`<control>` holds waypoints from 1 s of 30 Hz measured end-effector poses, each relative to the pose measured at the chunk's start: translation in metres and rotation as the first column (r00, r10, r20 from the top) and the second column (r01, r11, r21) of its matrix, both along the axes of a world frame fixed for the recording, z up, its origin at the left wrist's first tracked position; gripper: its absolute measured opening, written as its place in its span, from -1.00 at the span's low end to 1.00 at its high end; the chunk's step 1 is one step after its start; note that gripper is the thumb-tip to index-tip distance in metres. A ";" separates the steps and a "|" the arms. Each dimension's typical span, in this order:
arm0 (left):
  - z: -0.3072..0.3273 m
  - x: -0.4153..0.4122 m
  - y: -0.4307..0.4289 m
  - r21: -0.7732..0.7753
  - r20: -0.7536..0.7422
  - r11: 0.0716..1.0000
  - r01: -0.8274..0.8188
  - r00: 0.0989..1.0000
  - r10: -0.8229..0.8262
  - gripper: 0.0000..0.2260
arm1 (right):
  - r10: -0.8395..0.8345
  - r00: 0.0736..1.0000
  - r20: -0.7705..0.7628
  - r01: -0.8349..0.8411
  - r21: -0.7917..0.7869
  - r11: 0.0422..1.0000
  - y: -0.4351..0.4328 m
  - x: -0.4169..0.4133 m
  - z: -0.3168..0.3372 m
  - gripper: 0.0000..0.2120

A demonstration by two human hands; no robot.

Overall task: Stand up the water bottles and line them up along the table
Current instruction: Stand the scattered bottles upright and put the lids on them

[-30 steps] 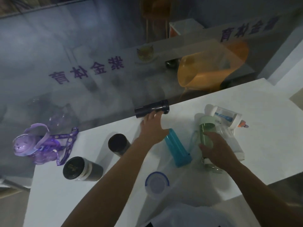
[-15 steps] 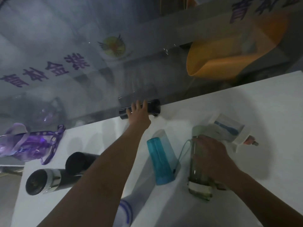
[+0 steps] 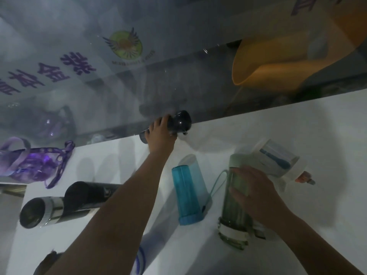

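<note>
Head cam, white table (image 3: 297,124), glass wall (image 3: 99,86)

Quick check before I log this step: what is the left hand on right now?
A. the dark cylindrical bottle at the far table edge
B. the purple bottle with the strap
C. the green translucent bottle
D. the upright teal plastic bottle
A: the left hand is wrapped around the dark cylindrical bottle at the far edge of the white table, while the right hand grips the green translucent bottle.
</note>
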State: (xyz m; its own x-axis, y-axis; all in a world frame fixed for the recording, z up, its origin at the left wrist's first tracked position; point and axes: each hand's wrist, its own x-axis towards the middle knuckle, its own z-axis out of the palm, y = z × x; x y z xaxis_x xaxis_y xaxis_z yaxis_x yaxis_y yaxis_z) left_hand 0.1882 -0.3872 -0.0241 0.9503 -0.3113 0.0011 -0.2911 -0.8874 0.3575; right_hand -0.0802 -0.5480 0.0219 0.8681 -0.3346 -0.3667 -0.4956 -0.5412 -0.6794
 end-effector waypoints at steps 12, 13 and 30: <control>0.022 -0.044 0.027 -0.698 -0.500 0.352 -0.623 0.777 0.384 -0.49 | 0.004 1.000 -0.004 -0.004 0.018 1.000 0.001 -0.005 -0.009 -0.50; 0.022 -0.044 0.028 -0.701 -0.502 0.351 -0.621 0.779 0.375 -0.47 | 0.016 1.000 -0.005 -0.016 0.006 1.000 0.001 -0.006 -0.010 -0.49; 0.049 -0.126 0.050 -0.489 -0.597 0.476 -0.731 0.678 0.429 -0.36 | -0.072 0.997 0.017 0.071 0.059 0.996 0.029 -0.044 0.009 -0.55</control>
State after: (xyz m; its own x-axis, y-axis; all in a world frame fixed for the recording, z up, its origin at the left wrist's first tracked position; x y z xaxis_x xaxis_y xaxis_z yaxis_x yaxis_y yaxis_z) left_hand 0.0620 -0.3368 0.0249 0.8723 0.2601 -0.4140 0.4777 -0.2728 0.8351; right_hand -0.1239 -0.5193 0.0306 0.8498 -0.3746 -0.3708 -0.5181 -0.4641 -0.7185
